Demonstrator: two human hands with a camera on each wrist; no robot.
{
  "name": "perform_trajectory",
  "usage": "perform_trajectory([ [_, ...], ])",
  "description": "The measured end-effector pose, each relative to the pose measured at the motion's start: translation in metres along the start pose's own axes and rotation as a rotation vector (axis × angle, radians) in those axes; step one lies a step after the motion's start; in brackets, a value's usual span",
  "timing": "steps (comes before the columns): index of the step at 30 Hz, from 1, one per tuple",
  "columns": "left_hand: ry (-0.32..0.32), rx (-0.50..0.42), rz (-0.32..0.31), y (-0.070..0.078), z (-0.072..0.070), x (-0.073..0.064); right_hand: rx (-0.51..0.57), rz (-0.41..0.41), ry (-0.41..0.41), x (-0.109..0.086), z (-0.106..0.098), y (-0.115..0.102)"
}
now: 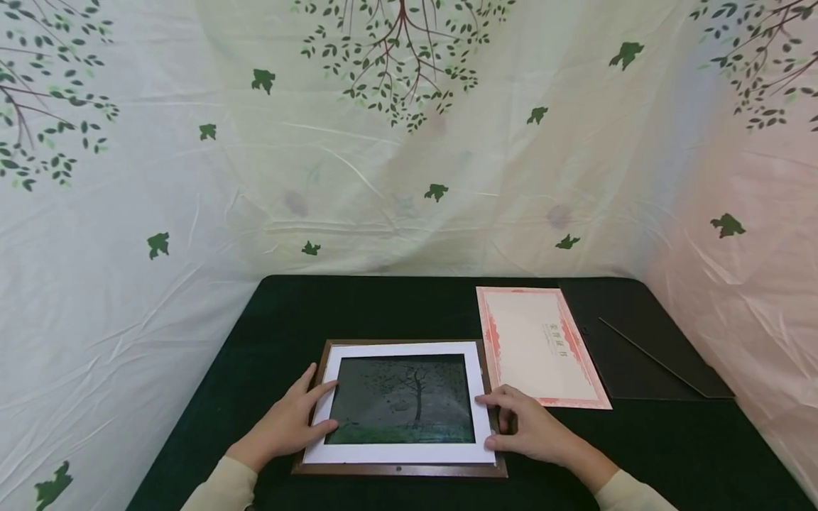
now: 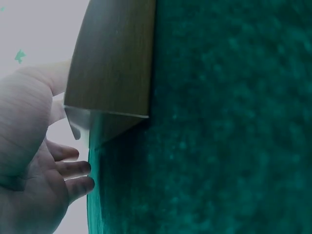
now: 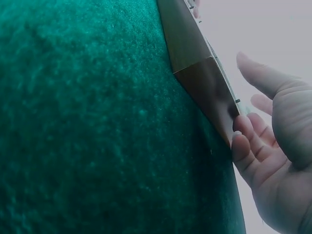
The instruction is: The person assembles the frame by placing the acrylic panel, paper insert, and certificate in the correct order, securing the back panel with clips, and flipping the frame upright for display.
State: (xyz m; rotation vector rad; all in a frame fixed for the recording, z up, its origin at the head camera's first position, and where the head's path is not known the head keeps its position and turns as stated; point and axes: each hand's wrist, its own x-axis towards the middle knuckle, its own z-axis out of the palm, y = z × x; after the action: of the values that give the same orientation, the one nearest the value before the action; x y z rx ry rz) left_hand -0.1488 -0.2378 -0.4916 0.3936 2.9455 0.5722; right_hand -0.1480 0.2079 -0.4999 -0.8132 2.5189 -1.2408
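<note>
A brown wooden picture frame lies on the dark green table in the head view, with a white mat over it. Through the mat's window shows a dark glossy surface mirroring a tree. My left hand touches the mat's left side with spread thumb and forefinger. At the right side, the thumb and forefinger of my right hand rest apart on the mat; its other fingers bend inward. The left wrist view shows a frame corner beside the hand. Fingertips meet the frame edge in the right wrist view.
A cream certificate sheet with a red-pink border lies right of the frame. Beside it is a black board with a thin diagonal line or edge across it. A leaf-patterned cloth hangs behind the green tabletop.
</note>
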Motion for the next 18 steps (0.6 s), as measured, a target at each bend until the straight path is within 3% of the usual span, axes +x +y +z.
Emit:
perform_trajectory([
  [10, -0.065, -0.007, -0.064, 0.0035, -0.0028, 0.0003, -0.048, 0.124, 0.032, 0.0004, 0.0002, -0.0033],
  [18, -0.057, -0.017, -0.075, 0.0059, 0.0003, -0.0004, -0.086, 0.158, 0.016, 0.0031, 0.0039, -0.0046],
])
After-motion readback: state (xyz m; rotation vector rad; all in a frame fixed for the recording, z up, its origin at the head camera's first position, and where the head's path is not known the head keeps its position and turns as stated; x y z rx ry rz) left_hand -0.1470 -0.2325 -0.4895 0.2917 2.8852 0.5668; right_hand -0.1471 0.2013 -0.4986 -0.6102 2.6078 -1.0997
